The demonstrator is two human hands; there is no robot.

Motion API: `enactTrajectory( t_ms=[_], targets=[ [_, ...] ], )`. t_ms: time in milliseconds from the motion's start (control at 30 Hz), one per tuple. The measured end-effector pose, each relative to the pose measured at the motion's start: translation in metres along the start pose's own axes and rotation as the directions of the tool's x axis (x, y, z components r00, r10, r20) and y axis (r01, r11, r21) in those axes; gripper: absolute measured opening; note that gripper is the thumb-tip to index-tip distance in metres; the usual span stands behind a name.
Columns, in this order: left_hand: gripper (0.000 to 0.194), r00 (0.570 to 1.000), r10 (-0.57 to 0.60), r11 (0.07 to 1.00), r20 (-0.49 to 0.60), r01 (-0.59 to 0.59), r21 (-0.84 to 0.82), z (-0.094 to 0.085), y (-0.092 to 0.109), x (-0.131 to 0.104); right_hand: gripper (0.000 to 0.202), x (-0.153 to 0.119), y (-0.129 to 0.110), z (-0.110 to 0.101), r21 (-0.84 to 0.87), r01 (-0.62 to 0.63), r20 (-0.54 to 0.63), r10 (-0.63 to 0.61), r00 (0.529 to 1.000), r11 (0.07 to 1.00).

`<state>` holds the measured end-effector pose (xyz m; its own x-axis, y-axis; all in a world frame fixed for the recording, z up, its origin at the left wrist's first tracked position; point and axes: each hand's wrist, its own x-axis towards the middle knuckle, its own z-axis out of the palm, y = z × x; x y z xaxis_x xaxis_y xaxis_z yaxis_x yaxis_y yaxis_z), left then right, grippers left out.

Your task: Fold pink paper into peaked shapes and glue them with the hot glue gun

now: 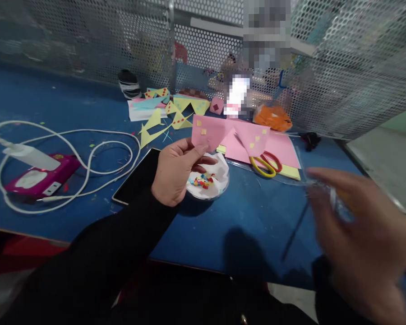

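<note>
Pink paper cutout (219, 128), held up in the air just above and beyond a white-lined bowl (208, 197) in the head view, with small yellow squares (204, 132) on both wings. Pinched at the left wing's lower edge between thumb and fingers of the left hand (176, 169). Keep that pinch light but steady, thumb clear of the squares (likely to crease under too much pressure), and support the loose right wing from behind before pressing on it. To the right, well apart from the paper, a blurred right hand (362, 216) with bent fingers; impossible to tell whether clamped on anything. Best slowed before any contact with so thin a sheet. Below, coloured bits (203, 180) in the bowl, probably easiest to lift one at a time. Watch for snagging on the scissors (274, 171), partly behind the cutout in view. Farther out, yellow cutouts (191, 104) beyond, a dark tablet (138, 178) by the left wrist, and a white cable (88, 164) looped across the blue table (189, 243), better kept clear of the sleeve.
</note>
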<state>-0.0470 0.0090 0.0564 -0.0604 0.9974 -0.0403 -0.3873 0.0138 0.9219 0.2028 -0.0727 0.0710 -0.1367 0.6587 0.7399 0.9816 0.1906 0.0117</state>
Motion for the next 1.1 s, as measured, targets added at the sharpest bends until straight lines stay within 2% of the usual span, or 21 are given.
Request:
enactTrajectory(
  t_ms=[33, 67, 100, 200, 300, 400, 567, 767, 933, 1000, 1100],
  targets=[
    [0.007, 1.0, 0.008, 1.0, -0.003, -0.008, -0.017, 0.0, -0.001, 0.0, 0.019, 0.004, -0.026, 0.004, 0.193, 0.15, 0.071, -0.167, 0.983, 0.97],
    [0.006, 1.0, 0.016, 0.999, -0.003, -0.016, -0.033, 0.0, -0.002, 0.0, 0.017, 0.008, -0.049, 0.01, 0.35, 0.245, 0.1, -0.296, 0.95, 0.904],
    [0.007, 1.0, 0.021, 0.999, 0.0, -0.021, -0.048, 0.0, -0.002, 0.0, 0.017, 0.012, -0.067, 0.019, 0.438, 0.295, 0.139, -0.388, 0.911, 0.849],
    [0.008, 1.0, 0.016, 0.998, 0.002, -0.016, -0.066, 0.0, -0.004, 0.0, 0.018, 0.021, -0.092, 0.047, 0.482, 0.33, 0.217, -0.476, 0.852, 0.812],
    [0.009, 1.0, -0.003, 0.998, -0.014, 0.002, -0.07, 0.0, -0.004, 0.0, 0.021, 0.026, -0.09, 0.064, 0.396, 0.363, 0.3, -0.493, 0.817, 0.843],
    [0.014, 1.0, -0.024, 0.997, -0.005, 0.024, -0.071, -0.001, -0.003, 0.0, 0.025, 0.027, -0.085, 0.066, 0.321, 0.363, 0.374, -0.469, 0.8, 0.875],
    [0.013, 0.999, -0.052, 0.995, -0.014, 0.051, -0.08, -0.002, -0.003, 0.001, 0.026, 0.025, -0.085, 0.067, 0.377, 0.267, 0.392, -0.414, 0.821, 0.887],
    [0.008, 0.999, -0.03, 0.996, -0.038, 0.026, -0.083, -0.002, 0.0, 0.002, 0.025, 0.024, -0.084, 0.066, 0.404, 0.266, 0.383, -0.426, 0.82, 0.875],
    [0.011, 0.999, -0.017, 0.998, -0.027, 0.016, -0.056, -0.002, -0.003, 0.002, 0.024, 0.028, -0.078, 0.066, 0.382, 0.159, 0.414, -0.323, 0.851, 0.91],
    [0.014, 1.0, -0.01, 0.999, -0.026, 0.009, -0.051, -0.002, -0.004, 0.002, 0.022, 0.034, -0.08, 0.068, 0.327, 0.163, 0.471, -0.31, 0.826, 0.931],
    [0.015, 1.0, -0.009, 0.998, -0.025, 0.007, -0.066, -0.003, -0.006, 0.003, 0.018, 0.049, -0.089, 0.073, 0.221, 0.228, 0.607, -0.317, 0.729, 0.948]
  ],
)
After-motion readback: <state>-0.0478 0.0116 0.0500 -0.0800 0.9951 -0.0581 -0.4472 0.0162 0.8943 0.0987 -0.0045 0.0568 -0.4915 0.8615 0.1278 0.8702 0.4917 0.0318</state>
